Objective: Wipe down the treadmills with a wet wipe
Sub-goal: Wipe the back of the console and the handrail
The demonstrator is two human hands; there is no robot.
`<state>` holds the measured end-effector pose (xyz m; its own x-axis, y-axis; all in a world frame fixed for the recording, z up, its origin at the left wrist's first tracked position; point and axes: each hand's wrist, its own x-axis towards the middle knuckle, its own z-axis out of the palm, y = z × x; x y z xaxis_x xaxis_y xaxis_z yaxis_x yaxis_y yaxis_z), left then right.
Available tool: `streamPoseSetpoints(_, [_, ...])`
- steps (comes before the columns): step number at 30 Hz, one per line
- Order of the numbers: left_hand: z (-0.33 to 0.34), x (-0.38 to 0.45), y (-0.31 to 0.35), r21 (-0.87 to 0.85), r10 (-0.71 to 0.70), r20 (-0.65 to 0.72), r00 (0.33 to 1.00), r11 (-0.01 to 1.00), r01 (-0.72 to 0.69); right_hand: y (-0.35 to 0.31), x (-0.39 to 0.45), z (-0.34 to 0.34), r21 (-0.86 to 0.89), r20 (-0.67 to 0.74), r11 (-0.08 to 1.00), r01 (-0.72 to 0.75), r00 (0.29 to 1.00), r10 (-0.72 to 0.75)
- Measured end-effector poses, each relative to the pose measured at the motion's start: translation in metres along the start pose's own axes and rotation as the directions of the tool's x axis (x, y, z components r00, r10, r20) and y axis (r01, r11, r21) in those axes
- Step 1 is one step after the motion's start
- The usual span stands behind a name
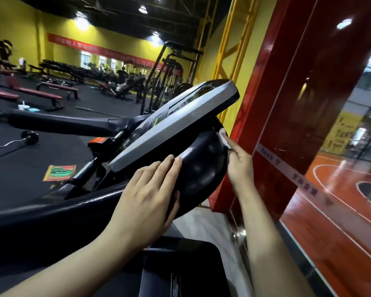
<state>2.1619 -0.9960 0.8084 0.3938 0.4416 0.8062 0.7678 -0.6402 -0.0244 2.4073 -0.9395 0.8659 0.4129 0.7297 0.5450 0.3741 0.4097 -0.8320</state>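
Left hand (pixel 146 196) lies flat, fingers straight, bracing the treadmill console (pixel 176 125). Right hand (pixel 239 166) apparently pinches the wet wipe (pixel 223 137) against the console's rear shell. Risk: the loosely held wipe slips, leaving areas unwiped.

Red benches (pixel 51 91), barbell (pixel 29 137), red pillar (pixel 272 103)
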Motion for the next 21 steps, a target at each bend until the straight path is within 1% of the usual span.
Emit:
streamPoseSetpoints(2, [0.0, -0.001, -0.003, -0.027, 0.017, 0.01, 1.0, 1.0, -0.016, -0.001, -0.046, 0.004, -0.053, -0.107, 0.995, 0.088, 0.99, -0.093])
streamPoseSetpoints(4, [0.0, -0.001, -0.006, -0.057, 0.037, 0.018, 0.999, 0.998, -0.036, 0.002, -0.097, 0.018, -0.08, -0.158, 0.974, 0.21, 0.962, -0.221])
streamPoseSetpoints(6, [-0.001, -0.002, -0.012, -0.077, 0.071, 0.025, 0.997, 0.995, -0.068, 0.004, -0.153, 0.048, -0.124, -0.132, 0.94, 0.318, 0.933, -0.334])
streamPoseSetpoints(8, [-0.004, -0.005, -0.02, -0.106, 0.122, 0.034, 0.992, 0.987, -0.118, 0.003, -0.198, 0.077, -0.211, -0.058, 0.889, 0.406, 0.903, -0.426])
streamPoseSetpoints(9, [-0.006, -0.008, -0.024, -0.119, 0.145, 0.033, 0.989, 0.983, -0.14, 0.0, -0.207, 0.084, -0.239, -0.02, 0.864, 0.443, 0.888, -0.46])
streamPoseSetpoints(10, [-0.009, -0.013, -0.029, -0.124, 0.162, 0.03, 0.986, 0.98, -0.157, -0.005, -0.204, 0.084, -0.246, 0.01, 0.851, 0.464, 0.879, -0.476])
streamPoseSetpoints(12, [-0.015, -0.027, -0.041, -0.114, 0.168, 0.025, 0.985, 0.98, -0.164, -0.02, -0.175, 0.071, -0.282, 0.022, 0.836, 0.472, 0.874, -0.486])
streamPoseSetpoints(14, [-0.02, -0.045, -0.052, -0.102, 0.156, 0.033, 0.987, 0.983, -0.152, -0.036, -0.131, 0.055, -0.342, 0.008, 0.848, 0.405, 0.903, -0.429])
streamPoseSetpoints(16, [-0.024, -0.064, -0.062, -0.086, 0.138, 0.041, 0.99, 0.987, -0.134, -0.054, -0.092, 0.046, -0.416, 0.063, 0.843, 0.341, 0.936, -0.347])
streamPoseSetpoints(18, [-0.029, -0.078, -0.073, -0.07, 0.099, 0.032, 0.995, 0.993, -0.096, -0.061, -0.074, 0.046, -0.506, 0.15, 0.786, 0.355, 0.934, -0.325])
streamPoseSetpoints(21, [-0.033, -0.094, -0.091, -0.042, 0.011, 0.018, 1.0, 0.999, -0.01, -0.062, -0.099, 0.061, -0.575, 0.222, 0.7, 0.423, 0.905, -0.364])
